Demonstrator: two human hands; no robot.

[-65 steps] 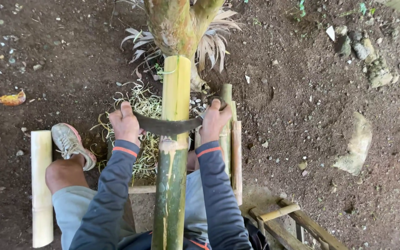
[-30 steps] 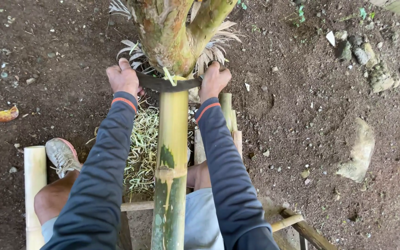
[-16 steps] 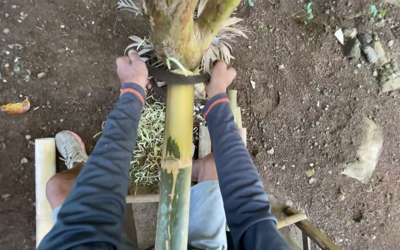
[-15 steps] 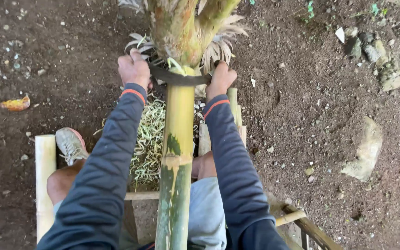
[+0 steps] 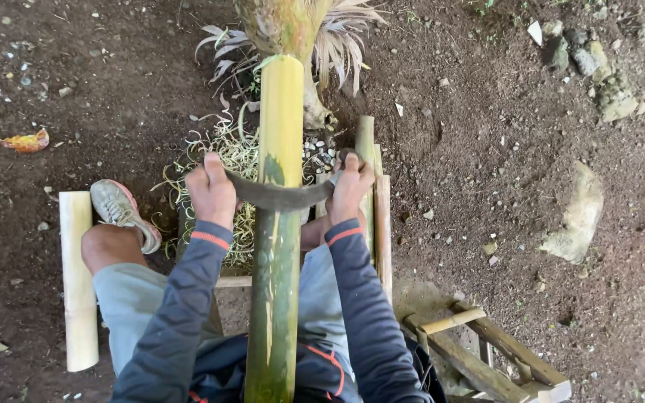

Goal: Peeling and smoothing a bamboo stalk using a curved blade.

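A long green bamboo pole (image 5: pixel 278 224) runs up the middle of the view, from my lap to a leafy stump at the top. Its upper part is scraped pale yellow. A curved dark blade (image 5: pixel 278 197) lies across the pole. My left hand (image 5: pixel 210 191) grips the blade's left end and my right hand (image 5: pixel 350 186) grips its right end. Both arms wear dark blue sleeves with orange cuffs. Pale curly shavings (image 5: pixel 225 157) lie in a heap on the ground under my left hand.
A short cut bamboo piece (image 5: pixel 78 280) lies at the left beside my shoe (image 5: pixel 121 210). Thin bamboo sticks (image 5: pixel 376 201) stand right of the pole. A wooden frame (image 5: pixel 487 351) is at bottom right. A pale rock (image 5: pixel 576 216) sits on the dirt.
Both hands have pulled the blade back along the pole toward me, from near the leafy stump to the pole's middle. The freshly scraped yellow stretch now shows above the blade.
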